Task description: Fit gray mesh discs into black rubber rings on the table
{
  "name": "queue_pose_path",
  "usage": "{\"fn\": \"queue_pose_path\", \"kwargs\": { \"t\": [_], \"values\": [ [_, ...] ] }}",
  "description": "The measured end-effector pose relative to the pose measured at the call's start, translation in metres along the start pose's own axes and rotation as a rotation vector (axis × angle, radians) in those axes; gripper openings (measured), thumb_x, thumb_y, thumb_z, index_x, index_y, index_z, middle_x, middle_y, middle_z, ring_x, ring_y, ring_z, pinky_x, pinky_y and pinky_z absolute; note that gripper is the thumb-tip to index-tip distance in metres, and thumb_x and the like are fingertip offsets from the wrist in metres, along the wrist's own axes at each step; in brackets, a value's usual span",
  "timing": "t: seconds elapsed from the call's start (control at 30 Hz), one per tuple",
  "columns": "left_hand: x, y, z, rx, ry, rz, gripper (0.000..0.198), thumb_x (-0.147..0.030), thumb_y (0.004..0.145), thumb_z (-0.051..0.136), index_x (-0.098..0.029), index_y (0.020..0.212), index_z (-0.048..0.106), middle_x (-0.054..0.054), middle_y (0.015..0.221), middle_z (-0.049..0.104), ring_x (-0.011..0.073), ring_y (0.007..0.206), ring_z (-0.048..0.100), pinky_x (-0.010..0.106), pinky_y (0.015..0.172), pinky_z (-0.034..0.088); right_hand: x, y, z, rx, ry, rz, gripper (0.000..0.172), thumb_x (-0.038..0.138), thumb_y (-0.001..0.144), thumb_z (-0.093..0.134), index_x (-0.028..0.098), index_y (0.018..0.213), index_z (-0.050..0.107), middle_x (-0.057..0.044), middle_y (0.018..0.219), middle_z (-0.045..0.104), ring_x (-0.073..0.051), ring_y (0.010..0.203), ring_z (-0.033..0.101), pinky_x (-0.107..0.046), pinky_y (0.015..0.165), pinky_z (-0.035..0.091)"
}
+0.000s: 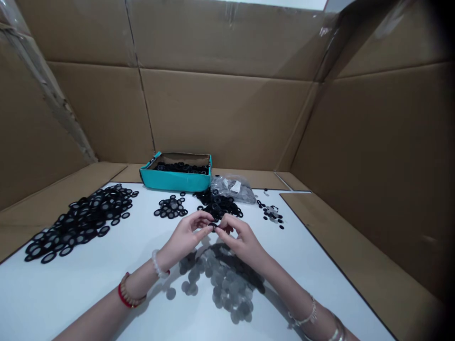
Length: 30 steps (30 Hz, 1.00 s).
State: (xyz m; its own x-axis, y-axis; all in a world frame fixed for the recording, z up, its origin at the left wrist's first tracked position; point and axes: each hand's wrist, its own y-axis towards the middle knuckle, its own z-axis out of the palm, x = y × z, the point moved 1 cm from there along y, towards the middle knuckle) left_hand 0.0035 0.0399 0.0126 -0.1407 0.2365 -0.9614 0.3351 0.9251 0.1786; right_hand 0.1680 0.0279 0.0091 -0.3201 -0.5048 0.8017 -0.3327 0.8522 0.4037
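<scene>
My left hand (pixel 185 238) and my right hand (pixel 242 241) meet above the white table (pixel 88 279), their fingertips pinching a small black ring (pixel 212 227) between them. The fingers hide most of the ring. Below my hands lies a spread of flat grey mesh discs (pixel 223 284), partly under my wrists' shadow. Just beyond my fingertips is a heap of black rings (pixel 217 204). A smaller cluster of black rings (pixel 171 207) lies beyond my left hand.
A large spread of black rings (pixel 81 222) covers the table's left side. A teal box (pixel 177 180) holding black rings stands at the back, beside a clear bag of grey discs (pixel 232 188). Several rings and discs (pixel 272 214) lie at right. Cardboard sheets (pixel 227 113) wall the table.
</scene>
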Motion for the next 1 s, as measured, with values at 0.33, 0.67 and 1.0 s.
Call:
{"fn": "queue_pose_path", "kwargs": {
  "t": [0.33,0.67,1.0],
  "values": [
    [-0.003,0.0,0.0,-0.018,-0.196,-0.197,0.025,-0.025,0.069,0.067,-0.015,0.09,0.06,0.006,0.086,0.062,0.0183,0.085,0.058,0.028,0.075,0.046,-0.008,-0.001,0.005,0.117,0.101,0.135,0.021,0.032,0.09,0.045,0.018,0.078,0.055,0.001,0.072,0.051,-0.013,0.067,0.046,-0.023,0.06,0.035],
    [-0.008,0.001,-0.001,-0.023,-0.164,-0.18,0.026,-0.027,0.065,0.07,-0.014,0.085,0.06,0.005,0.081,0.062,0.018,0.079,0.058,0.029,0.073,0.045,0.003,0.0,-0.001,0.095,0.051,0.076,0.025,0.033,0.089,0.046,0.019,0.068,0.044,0.003,0.067,0.044,-0.013,0.064,0.042,-0.024,0.059,0.032],
    [-0.008,0.001,-0.001,0.004,-0.203,-0.229,0.023,-0.021,0.066,0.066,-0.014,0.086,0.06,0.004,0.081,0.061,0.0166,0.079,0.056,0.026,0.069,0.043,-0.003,-0.002,0.004,0.093,0.063,0.103,0.023,0.032,0.089,0.044,0.019,0.07,0.045,0.004,0.066,0.041,-0.012,0.062,0.039,-0.023,0.057,0.03]
  ]
}}
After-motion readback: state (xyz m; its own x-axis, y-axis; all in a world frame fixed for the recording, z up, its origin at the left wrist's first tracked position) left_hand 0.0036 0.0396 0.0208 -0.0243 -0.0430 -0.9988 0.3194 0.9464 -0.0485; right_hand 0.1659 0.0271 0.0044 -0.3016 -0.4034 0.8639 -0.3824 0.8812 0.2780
